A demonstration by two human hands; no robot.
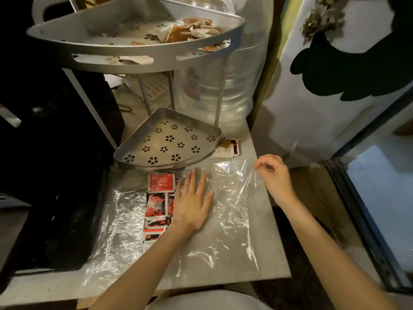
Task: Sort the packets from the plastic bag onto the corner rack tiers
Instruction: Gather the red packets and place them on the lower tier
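Observation:
A clear plastic bag (232, 211) lies spread flat on the grey counter. Several red and black packets (159, 198) sit in a column at its left side. My left hand (192, 202) rests flat, fingers apart, on the bag just right of those packets. My right hand (273, 175) hovers at the bag's far right corner, fingers curled with thumb and forefinger close together, holding nothing I can see. The metal corner rack stands behind: its lower tier (167, 139) is bare, its upper tier (134, 41) holds several orange and white packets (190, 30).
One more packet (228, 147) lies on the counter right of the lower tier. A large clear water jar (223, 90) stands behind the rack. A black appliance (51, 153) fills the left side. A white door (324, 108) is at the right.

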